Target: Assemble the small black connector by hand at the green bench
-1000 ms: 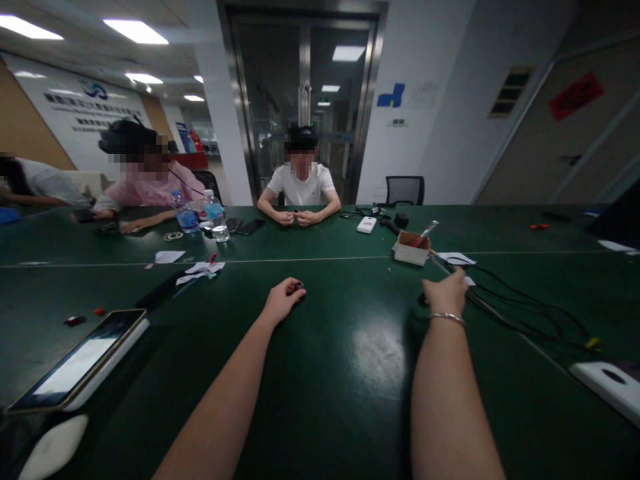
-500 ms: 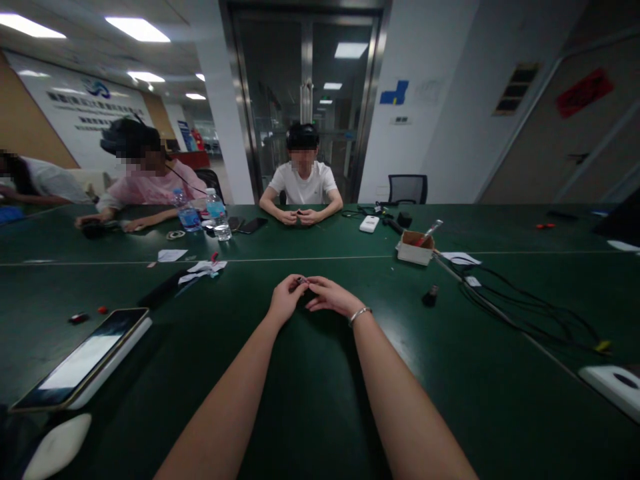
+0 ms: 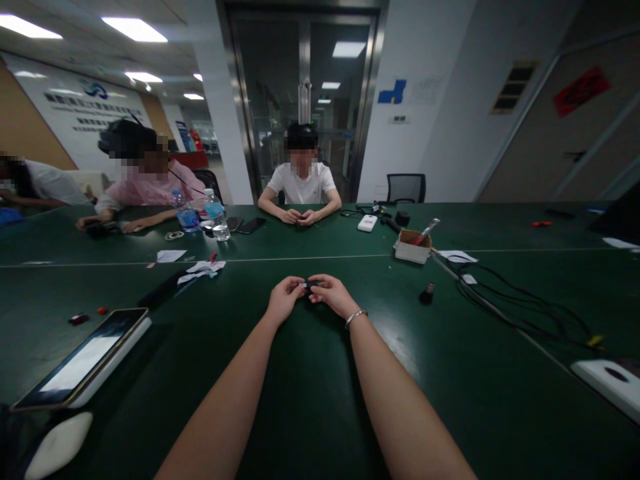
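Observation:
Both hands meet over the middle of the green table [image 3: 310, 387]. Between their fingertips is a small dark piece [image 3: 309, 285] with a pale, shiny end on its left; its kind is too small to tell. My left hand [image 3: 285, 299] pinches the pale end between thumb and fingers. My right hand [image 3: 334, 295], with a silver bracelet at the wrist, is closed on the dark end. Fingers cover part of the piece. To the right, a small dark object with a greyish top [image 3: 427, 293] stands on the table by itself.
A phone [image 3: 83, 360] rests on a white box at left, near a white mouse [image 3: 60, 445]. Crumpled paper [image 3: 203, 269], water bottles [image 3: 216, 217], a small carton [image 3: 413, 249] and black cables [image 3: 520, 303] lie farther off. Other people sit across the table.
The dark piece now shows more clearly between my fingertips. My right fingers have drawn in from a looser, spread pose and closed on it. The view has shifted slightly.

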`<state>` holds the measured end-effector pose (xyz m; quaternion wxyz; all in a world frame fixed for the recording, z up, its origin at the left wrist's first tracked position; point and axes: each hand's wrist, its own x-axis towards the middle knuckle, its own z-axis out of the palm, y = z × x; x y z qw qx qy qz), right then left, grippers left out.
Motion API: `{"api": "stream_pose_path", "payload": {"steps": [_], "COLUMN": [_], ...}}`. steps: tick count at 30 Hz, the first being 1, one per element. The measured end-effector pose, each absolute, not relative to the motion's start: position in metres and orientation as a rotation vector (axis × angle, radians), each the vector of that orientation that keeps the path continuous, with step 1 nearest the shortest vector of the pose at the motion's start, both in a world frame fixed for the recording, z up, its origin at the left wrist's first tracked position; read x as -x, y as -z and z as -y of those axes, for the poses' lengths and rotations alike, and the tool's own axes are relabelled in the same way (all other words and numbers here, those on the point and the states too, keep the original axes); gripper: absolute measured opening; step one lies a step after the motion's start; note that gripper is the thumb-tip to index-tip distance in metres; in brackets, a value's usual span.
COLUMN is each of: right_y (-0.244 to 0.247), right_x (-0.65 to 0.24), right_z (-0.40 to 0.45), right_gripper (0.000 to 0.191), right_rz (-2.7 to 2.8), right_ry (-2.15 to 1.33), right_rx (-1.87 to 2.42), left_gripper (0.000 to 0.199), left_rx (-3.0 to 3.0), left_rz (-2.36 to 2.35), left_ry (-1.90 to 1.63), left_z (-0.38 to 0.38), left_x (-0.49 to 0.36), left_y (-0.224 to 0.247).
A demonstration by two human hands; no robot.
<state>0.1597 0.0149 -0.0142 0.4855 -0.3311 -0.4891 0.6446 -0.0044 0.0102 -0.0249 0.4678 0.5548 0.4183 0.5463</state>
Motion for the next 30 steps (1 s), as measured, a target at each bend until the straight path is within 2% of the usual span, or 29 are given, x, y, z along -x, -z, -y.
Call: {"api": "stream_pose_path", "payload": {"steps": [5,14,19,30], "right_y": [0.015,0.022,0.018,0.011], "right_x": [-0.16,-0.164,-0.169,-0.17], "right_z": [-0.014,-0.023,-0.023,-0.017], "right_gripper": [0.018,0.027,0.038,0.039], "right_rz": [1.12,1.129,1.204,1.275], "right_ry": [-1.559,-1.527,-1.556,-1.528], "right_rx": [0.784,0.722,0.687,0.718], "left_gripper": [0.032,0.055,0.054,0.054], "left_rx": [-1.351,-1.621,-1.543,-1.5], "left_rz": [-1.196,-1.589,-1.555,-1.604], "left_ry": [-1.268,-1.002,-1.008,-1.001], "left_z": [-0.014,-0.015,-0.011,-0.019], "left_x": [0.0,-0.008,-0.006,-0.006], "left_y": [0.023,0.009,0.005,0.006]}}
